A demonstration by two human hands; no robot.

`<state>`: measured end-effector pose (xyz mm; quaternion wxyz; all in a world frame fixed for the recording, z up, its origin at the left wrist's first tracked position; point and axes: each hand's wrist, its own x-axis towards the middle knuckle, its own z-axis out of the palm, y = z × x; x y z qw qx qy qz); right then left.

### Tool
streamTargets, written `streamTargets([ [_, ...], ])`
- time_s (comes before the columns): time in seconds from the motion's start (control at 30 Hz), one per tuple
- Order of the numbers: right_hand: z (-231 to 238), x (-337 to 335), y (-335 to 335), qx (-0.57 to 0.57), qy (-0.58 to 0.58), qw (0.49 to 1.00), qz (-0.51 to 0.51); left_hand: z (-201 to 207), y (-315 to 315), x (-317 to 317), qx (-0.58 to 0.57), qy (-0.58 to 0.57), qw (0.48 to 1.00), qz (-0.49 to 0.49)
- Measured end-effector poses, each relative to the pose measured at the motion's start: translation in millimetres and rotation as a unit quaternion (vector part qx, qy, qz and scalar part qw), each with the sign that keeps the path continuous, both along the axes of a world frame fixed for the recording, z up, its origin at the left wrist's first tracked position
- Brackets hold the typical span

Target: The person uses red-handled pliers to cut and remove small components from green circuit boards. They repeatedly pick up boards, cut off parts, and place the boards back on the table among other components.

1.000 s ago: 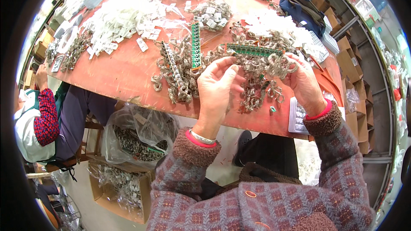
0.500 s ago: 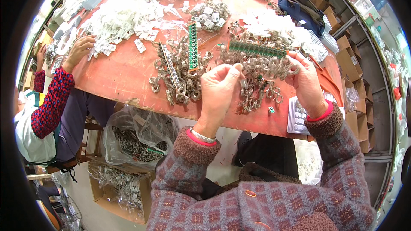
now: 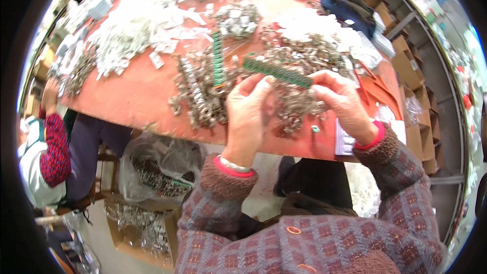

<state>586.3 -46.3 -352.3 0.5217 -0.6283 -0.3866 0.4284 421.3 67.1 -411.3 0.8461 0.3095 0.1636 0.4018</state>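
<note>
Gripping the green strip's right end, our right hand supports the green strip over the red table. Our left hand curls at its near edge; we cannot tell whether it grips. Beyond lie grey metal parts.

We note that the held green strip now sits farther left, its free end nearer the upright strip, and slopes more steeply down to the right. The right hand, pinching its right end, has shifted left with it. We see the left hand's thumb closer to the strip's lower edge; contact unclear. The co-worker's hand, over the white pieces half a second ago, is back by the table's left edge.
</note>
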Motion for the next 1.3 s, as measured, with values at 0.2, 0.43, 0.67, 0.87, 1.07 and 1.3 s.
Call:
streamTargets([
  [0.2, -1, -9, 0, -0.006, -0.005, 1.0, 0.015, -1, 5, 3, -0.052, 0.003, 0.998, 0.018],
  [0.43, -2, 44, -20, 0.014, -0.226, 0.974, 0.005, -7, 6, 3, -0.051, 0.012, 0.998, 0.024],
  [0.67, -13, 149, -60, -0.177, -0.53, 0.824, -0.097, -6, 5, 5, -0.048, 0.035, 0.998, 0.035],
  [0.87, -31, 161, -60, -0.175, -0.5, 0.84, -0.114, -5, 2, 7, -0.046, 0.036, 0.997, 0.041],
  [1.07, -19, 144, -59, -0.099, -0.559, 0.793, -0.222, -6, 5, 4, -0.055, 0.008, 0.998, 0.014],
  [1.3, 11, 111, -59, 0.097, -0.401, 0.875, -0.253, -5, 4, 2, -0.036, 0.014, 0.999, 0.018],
])
